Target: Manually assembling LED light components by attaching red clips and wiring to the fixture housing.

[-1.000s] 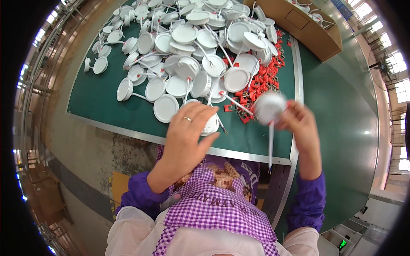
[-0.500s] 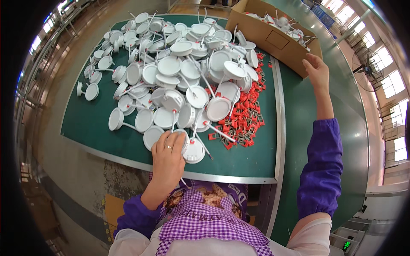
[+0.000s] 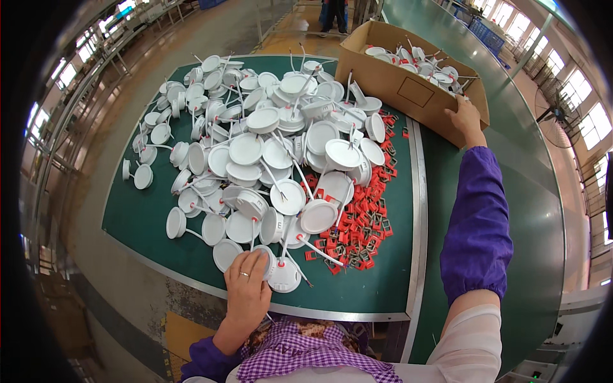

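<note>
Near the table's front edge, my left hand (image 3: 248, 288) is closed over a white round downlight (image 3: 267, 263) with a cable. Another white downlight (image 3: 285, 276) lies right beside it, its back side up. My right hand (image 3: 466, 119) is at the near side of a cardboard box (image 3: 399, 83), thumb and fingers apart, fingertips by the rim. I see nothing held in it, though some fingertips are partly hidden. A large heap of white downlights (image 3: 246, 149) with cable tails covers most of the green table (image 3: 383, 293).
Small red clips (image 3: 364, 220) with metal parts lie piled right of the heap. Several downlights (image 3: 440, 79) with cables fill the box. A metal edge strip (image 3: 418, 223) runs between the table and a long green surface (image 3: 530, 191) at right. A person (image 3: 334, 16) stands beyond the table.
The view has tilted up, so the table appears lower. My right hand has come closer to the box and now touches or nearly touches its rim. My left hand stays on its downlight.
</note>
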The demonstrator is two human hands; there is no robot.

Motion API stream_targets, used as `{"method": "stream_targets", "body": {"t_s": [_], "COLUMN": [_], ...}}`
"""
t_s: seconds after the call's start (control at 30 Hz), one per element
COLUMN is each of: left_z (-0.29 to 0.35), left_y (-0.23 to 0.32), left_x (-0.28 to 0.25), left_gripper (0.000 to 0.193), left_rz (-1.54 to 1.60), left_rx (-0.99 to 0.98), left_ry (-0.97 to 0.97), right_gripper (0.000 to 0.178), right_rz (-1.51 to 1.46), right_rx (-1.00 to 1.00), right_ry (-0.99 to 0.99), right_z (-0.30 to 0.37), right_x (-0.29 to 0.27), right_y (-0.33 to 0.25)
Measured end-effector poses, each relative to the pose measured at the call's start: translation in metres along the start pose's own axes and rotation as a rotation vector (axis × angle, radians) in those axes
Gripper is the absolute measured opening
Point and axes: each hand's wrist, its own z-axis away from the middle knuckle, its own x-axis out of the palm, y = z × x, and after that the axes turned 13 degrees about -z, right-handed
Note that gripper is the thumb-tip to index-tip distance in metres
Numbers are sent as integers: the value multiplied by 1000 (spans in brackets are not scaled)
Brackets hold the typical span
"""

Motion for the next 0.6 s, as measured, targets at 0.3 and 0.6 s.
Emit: {"method": "stream_targets", "body": {"t_s": [0.3,0.6], "left_z": [-4,-3], "left_y": [3,3], "left_x": [0,-3], "left_gripper": [58,55], "left_rz": [14,69], "left_rx": [-9,-29], "left_ry": [-37,-48], "right_gripper": [24,24], "right_rz": [-158,-194], "right_rx": [-238,-290], "right_ry": [-2,-26], "right_z": [8,49], "right_x": [6,-12], "right_y": [-54,-88]}}
